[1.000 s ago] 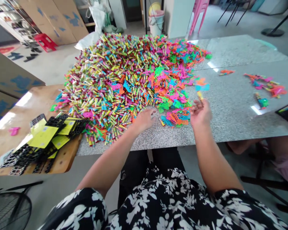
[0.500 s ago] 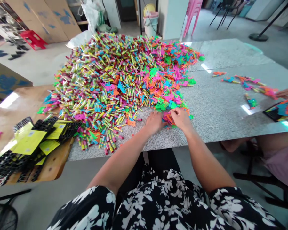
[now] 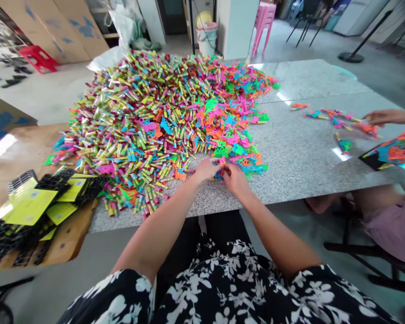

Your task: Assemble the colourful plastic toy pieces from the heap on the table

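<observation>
My left hand (image 3: 209, 172) is closed in a pinch on a small pink plastic toy piece (image 3: 222, 160) just above the front of the stone tabletop. Close against it from the right, my right hand (image 3: 235, 179) also has its fingers pinched at the same piece; its fingertips partly hide it. Behind both hands rises a heap of small tubes (image 3: 121, 112) with yellow labels and dark red ends. Flat, bright toy pieces (image 3: 219, 118) in pink, orange, green and blue, some pistol-shaped, spread along its right side. A few blue and orange ones lie beside my right hand.
Black plastic grids with yellow cards (image 3: 33, 204) lie on a wooden table (image 3: 70, 243) at left. On the right, another person's hand (image 3: 384, 118) reaches over scattered toy pieces (image 3: 344, 144), near a black tray (image 3: 371, 157) of colourful pieces. A white bag (image 3: 121, 27) stands behind the heap.
Both my hands have moved left and closer together, lifting from the loose pieces, with a pink piece now showing between them. The other person's hand reaches further in from the right.
</observation>
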`<state>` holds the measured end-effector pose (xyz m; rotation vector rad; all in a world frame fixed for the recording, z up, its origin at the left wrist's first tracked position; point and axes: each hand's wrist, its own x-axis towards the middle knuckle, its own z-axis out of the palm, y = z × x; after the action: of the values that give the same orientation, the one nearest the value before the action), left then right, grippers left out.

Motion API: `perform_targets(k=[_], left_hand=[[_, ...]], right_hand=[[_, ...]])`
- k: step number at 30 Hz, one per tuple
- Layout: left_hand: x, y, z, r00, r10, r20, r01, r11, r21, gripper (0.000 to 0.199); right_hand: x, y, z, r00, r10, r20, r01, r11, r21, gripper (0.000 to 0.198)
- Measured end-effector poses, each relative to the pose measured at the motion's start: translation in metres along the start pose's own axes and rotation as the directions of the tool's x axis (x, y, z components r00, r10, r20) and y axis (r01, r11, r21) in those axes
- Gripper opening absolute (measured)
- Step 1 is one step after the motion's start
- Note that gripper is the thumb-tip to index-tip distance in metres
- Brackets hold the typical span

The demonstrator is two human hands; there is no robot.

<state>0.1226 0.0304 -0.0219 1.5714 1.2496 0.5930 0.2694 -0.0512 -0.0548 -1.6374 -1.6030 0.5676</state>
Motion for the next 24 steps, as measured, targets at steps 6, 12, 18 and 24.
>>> perform_targets(k=[6, 12, 18, 24], left_hand=[[-0.061, -0.034, -0.080, 0.958, -0.046, -0.282, 0.019, 0.995, -0.095, 0.031], [-0.115, -0.065, -0.152, 0.940, -0.120, -0.319, 0.118, 0.993, -0.027, 0.026], [-0.123, -0.064, -0.153, 0.963, -0.120, -0.242, 0.137, 0.989, 0.055, 0.029], [-0.119, -0.054, -0.157, 0.993, -0.056, -0.107, 0.069, 0.990, 0.119, 0.035]], right_hand=[[0.035, -0.016, 0.007, 0.989, 0.015, 0.148, -0.029, 0.995, 0.097, 0.028], [0.077, -0.055, 0.038, 0.943, -0.073, 0.324, 0.175, 0.938, -0.298, 0.026], [0.104, -0.079, 0.081, 0.944, 0.041, 0.327, 0.123, 0.878, -0.463, 0.033], [0.093, -0.073, 0.077, 0.951, 0.038, 0.307, -0.020, 0.998, -0.062, 0.010]])
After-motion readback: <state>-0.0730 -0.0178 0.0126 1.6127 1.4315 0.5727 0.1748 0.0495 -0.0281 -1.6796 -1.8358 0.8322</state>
